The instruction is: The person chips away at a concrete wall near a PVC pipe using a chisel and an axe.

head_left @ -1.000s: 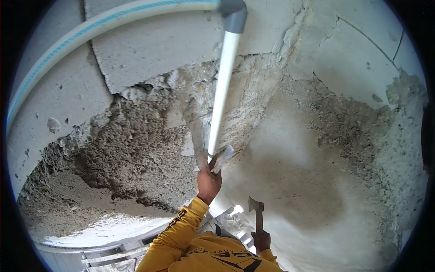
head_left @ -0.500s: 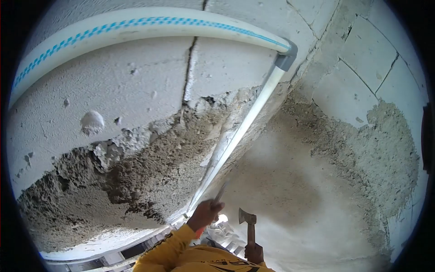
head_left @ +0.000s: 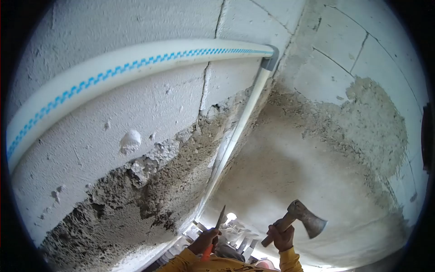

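My left hand (head_left: pixel 205 240) is closed around a chisel (head_left: pixel 221 216) whose pointed metal blade sticks up. An orange part (head_left: pixel 207 253), which looks like its handle, shows below the fist. To the right, my right hand (head_left: pixel 284 236) grips a hatchet (head_left: pixel 309 220) by its short wooden handle, close under the head. The hatchet's wide blade faces right and down. Both tools are held apart from each other, and neither touches the wall.
A white pipe with blue checks (head_left: pixel 136 64) runs along the block wall to a grey elbow (head_left: pixel 270 59). From there a thinner white pipe (head_left: pixel 240 124) follows the corner. Rough mortar (head_left: pixel 167 192) covers the left wall's far part; a plastered surface (head_left: pixel 272 158) lies right.
The hatchet has been raised and turned, its blade now facing right instead of left. My left hand still holds the chisel, now more upright. The view has shifted.
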Action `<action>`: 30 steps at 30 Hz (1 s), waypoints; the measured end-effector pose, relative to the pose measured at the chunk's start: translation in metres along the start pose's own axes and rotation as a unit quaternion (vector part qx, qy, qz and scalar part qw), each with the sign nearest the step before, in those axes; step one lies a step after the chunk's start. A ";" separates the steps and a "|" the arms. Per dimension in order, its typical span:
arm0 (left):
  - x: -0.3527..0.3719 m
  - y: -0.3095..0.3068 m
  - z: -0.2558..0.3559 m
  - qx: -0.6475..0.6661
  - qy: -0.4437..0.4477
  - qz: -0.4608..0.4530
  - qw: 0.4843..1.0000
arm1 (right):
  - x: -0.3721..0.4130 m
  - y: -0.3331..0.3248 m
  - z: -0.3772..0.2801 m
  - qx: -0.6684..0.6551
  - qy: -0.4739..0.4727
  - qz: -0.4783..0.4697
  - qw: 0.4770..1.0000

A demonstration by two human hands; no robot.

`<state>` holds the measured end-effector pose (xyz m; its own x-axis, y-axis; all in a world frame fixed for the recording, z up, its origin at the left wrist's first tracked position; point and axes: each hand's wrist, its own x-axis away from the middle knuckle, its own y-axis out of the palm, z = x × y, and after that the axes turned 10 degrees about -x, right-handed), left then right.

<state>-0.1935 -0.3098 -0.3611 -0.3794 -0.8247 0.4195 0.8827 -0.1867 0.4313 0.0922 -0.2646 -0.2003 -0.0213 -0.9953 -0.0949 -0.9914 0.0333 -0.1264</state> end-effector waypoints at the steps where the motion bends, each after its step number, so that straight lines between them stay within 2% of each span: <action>1: 0.000 0.001 0.003 -0.019 0.015 -0.001 1.000 | 0.011 0.006 0.005 -0.034 0.016 0.012 0.999; 4: 0.013 0.012 0.020 -0.056 0.037 -0.004 0.998 | 0.038 0.011 0.040 0.017 0.029 0.062 0.998; 7: 0.023 0.017 0.035 -0.038 0.043 -0.032 0.998 | 0.059 0.013 0.033 0.103 0.061 0.016 0.993; 8: 0.026 0.019 0.042 -0.028 0.039 -0.042 0.998 | 0.063 0.015 0.038 0.075 0.032 0.010 0.997; 11: 0.038 0.030 0.082 0.031 0.030 -0.100 0.994 | 0.069 0.024 0.030 0.057 0.048 -0.006 0.997; 12: 0.042 0.036 0.099 0.031 0.033 -0.106 0.993 | 0.070 0.031 0.010 0.047 0.085 -0.006 0.995; 16: 0.060 0.062 0.168 0.017 0.118 -0.134 0.984 | 0.068 0.035 0.011 -0.047 0.086 0.000 0.995; 19: 0.073 0.085 0.213 0.028 0.190 -0.126 0.973 | 0.055 0.033 0.007 -0.061 0.046 -0.004 0.997; 22: 0.084 0.107 0.255 0.063 0.196 -0.113 0.972 | 0.033 0.027 0.003 -0.090 -0.012 -0.027 0.995; 24: 0.073 0.117 0.273 0.120 0.230 -0.153 0.954 | 0.021 0.027 0.002 -0.125 -0.056 -0.009 0.990; 27: 0.062 0.138 0.300 0.189 0.268 -0.194 0.924 | 0.001 0.010 -0.010 -0.108 -0.061 -0.066 0.990; 30: 0.048 0.155 0.316 0.218 0.301 -0.215 0.903 | -0.012 0.002 -0.015 -0.125 -0.082 -0.059 0.987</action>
<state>-0.1624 -0.2094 -0.0219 -0.3258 -0.8909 -0.3164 0.4465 -0.4400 0.7791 0.0886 -0.2543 -0.1844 0.0980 -0.9619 -0.2554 -0.9870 -0.1267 0.0986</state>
